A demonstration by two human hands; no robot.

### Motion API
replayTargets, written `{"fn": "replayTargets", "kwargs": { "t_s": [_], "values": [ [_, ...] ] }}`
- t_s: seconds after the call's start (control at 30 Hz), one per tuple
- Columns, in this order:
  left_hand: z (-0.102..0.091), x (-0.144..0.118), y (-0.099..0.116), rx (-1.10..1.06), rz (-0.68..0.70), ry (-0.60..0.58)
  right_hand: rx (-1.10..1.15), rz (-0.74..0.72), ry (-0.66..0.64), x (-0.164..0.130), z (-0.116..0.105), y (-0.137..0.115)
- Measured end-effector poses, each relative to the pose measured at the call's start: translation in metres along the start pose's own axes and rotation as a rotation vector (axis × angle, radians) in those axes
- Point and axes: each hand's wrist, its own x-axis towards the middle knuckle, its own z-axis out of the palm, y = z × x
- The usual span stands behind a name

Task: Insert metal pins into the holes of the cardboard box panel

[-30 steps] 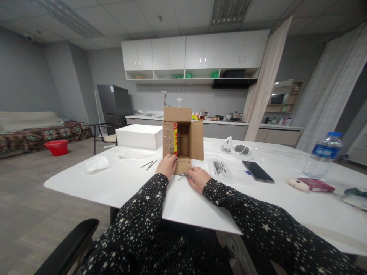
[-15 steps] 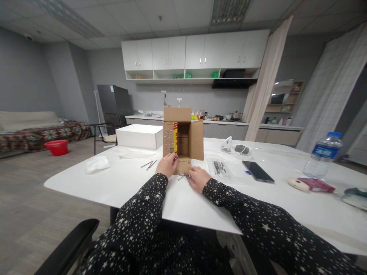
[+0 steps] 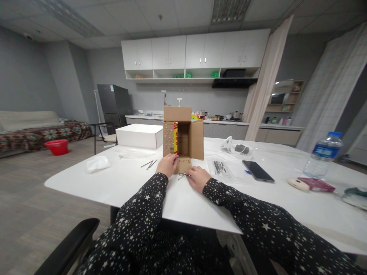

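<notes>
Both hands work low: the left hand [image 3: 167,165] presses the cardboard box [image 3: 183,139], so it should stay steady while the right hand [image 3: 197,178] pinches small nails [image 3: 181,176].

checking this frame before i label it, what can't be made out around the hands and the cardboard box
Head view only:
- Small metal pieces between the hands: too small to tell nails from screws.
- Left hand grip: fingertips lie against the cardboard box, contact hidden.
- Right hand: fingers cover what they touch.
- Box interior: dark, contents unclear.
- Print on the box's left flap: too small to read.
</notes>
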Motion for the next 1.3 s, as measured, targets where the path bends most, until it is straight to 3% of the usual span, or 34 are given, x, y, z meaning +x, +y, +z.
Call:
{"fn": "replayTargets", "kwargs": {
  "t_s": [0.5,0.83,1.3],
  "values": [
    [0.001,0.0,-0.001,0.029,-0.022,-0.09,-0.015,-0.008,0.014,0.001,0.003,0.001],
    [-0.007,-0.002,0.008,-0.029,-0.096,-0.08,-0.018,-0.003,0.001,0.001,0.001,0.0],
    [-0.001,-0.003,-0.002,-0.108,-0.182,-0.046,-0.009,-0.003,0.011,-0.001,0.0,-0.001]
  ]
}}
